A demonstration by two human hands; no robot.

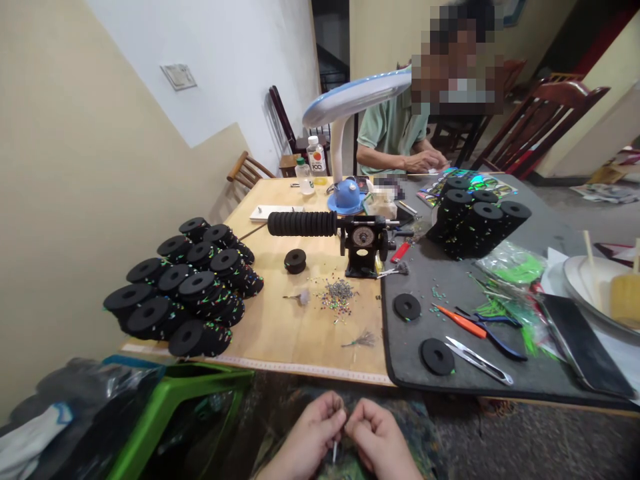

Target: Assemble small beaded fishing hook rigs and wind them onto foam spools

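Low in the head view, over my lap, my left hand [320, 427] is closed in a pinch, with a thin pale stick [335, 452] poking down below its thumb. Close beside it, my right hand [374, 435] is also pinched, its fingertips nearly touching the left ones. Whatever lies between the right fingers is too small to make out. On the table edge ahead lies a little bundle of grey fibres [363, 340]. Beyond it is a pile of tiny beads [340, 293], grey and coloured, with another wispy tuft [300, 298] to the left.
Stacked black foam spools [193, 337] fill the table's left; more stacks [487, 217] stand back right. A clamp-like winding device [364, 243] carries a row of black discs. Orange-handled pliers [463, 321] and thread snips [480, 360] lie on the grey mat. A person [395, 133] sits opposite, behind a lamp [345, 193].
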